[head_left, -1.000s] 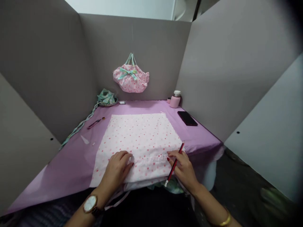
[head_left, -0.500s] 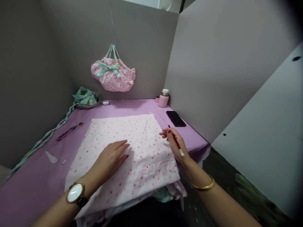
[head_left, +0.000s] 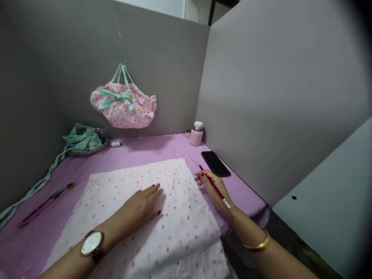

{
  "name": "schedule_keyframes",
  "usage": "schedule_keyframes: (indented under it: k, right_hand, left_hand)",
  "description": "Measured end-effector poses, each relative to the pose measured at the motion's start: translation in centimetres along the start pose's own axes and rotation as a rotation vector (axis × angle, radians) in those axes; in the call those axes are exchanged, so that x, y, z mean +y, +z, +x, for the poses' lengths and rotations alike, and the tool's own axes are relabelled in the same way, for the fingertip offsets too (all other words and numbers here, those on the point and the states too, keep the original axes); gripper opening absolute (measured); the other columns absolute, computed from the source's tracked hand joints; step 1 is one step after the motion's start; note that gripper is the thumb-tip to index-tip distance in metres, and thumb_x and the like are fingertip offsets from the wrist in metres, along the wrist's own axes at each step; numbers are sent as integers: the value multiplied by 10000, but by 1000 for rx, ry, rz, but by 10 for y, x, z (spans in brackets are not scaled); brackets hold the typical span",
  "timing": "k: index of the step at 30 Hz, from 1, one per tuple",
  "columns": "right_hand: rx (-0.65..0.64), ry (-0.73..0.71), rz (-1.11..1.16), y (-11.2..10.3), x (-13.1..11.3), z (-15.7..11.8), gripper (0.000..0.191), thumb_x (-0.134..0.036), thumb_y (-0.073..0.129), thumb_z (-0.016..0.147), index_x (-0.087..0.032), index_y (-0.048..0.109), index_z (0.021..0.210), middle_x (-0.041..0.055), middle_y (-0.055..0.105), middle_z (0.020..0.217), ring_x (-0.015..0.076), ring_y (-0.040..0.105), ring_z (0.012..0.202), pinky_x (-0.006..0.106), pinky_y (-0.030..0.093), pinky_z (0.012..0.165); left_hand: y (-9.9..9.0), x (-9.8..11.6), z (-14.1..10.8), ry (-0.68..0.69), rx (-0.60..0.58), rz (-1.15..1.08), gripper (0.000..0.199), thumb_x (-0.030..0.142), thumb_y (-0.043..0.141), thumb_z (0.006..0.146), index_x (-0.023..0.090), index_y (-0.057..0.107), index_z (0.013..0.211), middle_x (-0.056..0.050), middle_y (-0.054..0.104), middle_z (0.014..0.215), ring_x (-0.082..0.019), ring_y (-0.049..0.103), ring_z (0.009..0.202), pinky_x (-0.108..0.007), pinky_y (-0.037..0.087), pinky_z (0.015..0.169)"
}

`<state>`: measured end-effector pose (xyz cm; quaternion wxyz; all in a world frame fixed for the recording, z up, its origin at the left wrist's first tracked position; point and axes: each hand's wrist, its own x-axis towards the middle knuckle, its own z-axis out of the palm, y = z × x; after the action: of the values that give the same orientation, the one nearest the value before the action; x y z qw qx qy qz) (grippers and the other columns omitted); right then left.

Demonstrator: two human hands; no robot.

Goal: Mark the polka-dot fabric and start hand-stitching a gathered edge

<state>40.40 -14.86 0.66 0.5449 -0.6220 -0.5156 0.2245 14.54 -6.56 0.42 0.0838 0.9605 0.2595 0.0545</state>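
White fabric with pink and red dots [head_left: 174,201] is spread over the purple tablecloth [head_left: 151,149] and hangs past the near edge. My left hand [head_left: 139,205], with a watch on the wrist, lies palm down on the fabric, its fingers stretched out. At the fabric's right edge, my right hand [head_left: 213,190] holds a red and black pencil [head_left: 215,188] between thumb and fingers. The pencil's tip points away from me, and its white end rests toward the wrist.
A dotted pink bag [head_left: 124,106] hangs at the grey partition. Around the table lie a phone [head_left: 216,163], a pink bottle [head_left: 197,135], a tray of green fabric [head_left: 84,139], a white spool [head_left: 116,144] and a pink-handled cutting tool [head_left: 42,207].
The view has shifted, so the bag and table items appear lower. My left hand still lies flat on the fabric; my right hand still holds the pencil at its right edge.
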Motion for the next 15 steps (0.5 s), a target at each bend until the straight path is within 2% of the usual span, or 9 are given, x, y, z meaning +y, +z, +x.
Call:
schedule_keyframes:
  k: [7,10,13,15]
  right_hand:
    - [1,-21,-51,-5,7,56,336,-448,429,858,-163,605,870,73,664,798,170,598,668,277,471,618]
    - [-17,-35,-48,3,7,78,332,-435,409,867,-163,599,875,64,663,782,164,596,659,273,477,617]
    - [-101,-92,-62,24,5,86,250,-358,416,877,-180,580,940,62,652,905,179,605,808,291,488,721]
    - [-213,-184,-129,42,6,83,250,-297,441,870,-186,546,1068,77,615,1056,191,570,967,321,458,850]
  left_hand:
    - [-1,-10,52,32,-84,-23,569,402,420,850,207,287,1368,-108,287,1454,-273,289,1306,-515,315,1022]
    - [3,-17,75,43,-133,-30,583,397,427,841,213,277,1373,-105,251,1463,-288,226,1327,-560,277,1023]
    - [9,-23,91,47,-109,-39,594,431,391,851,180,273,1375,-124,240,1461,-294,195,1333,-579,253,1025]
    - [17,-29,97,22,-76,-25,608,458,330,868,138,258,1380,-146,225,1456,-299,188,1332,-596,242,1021]
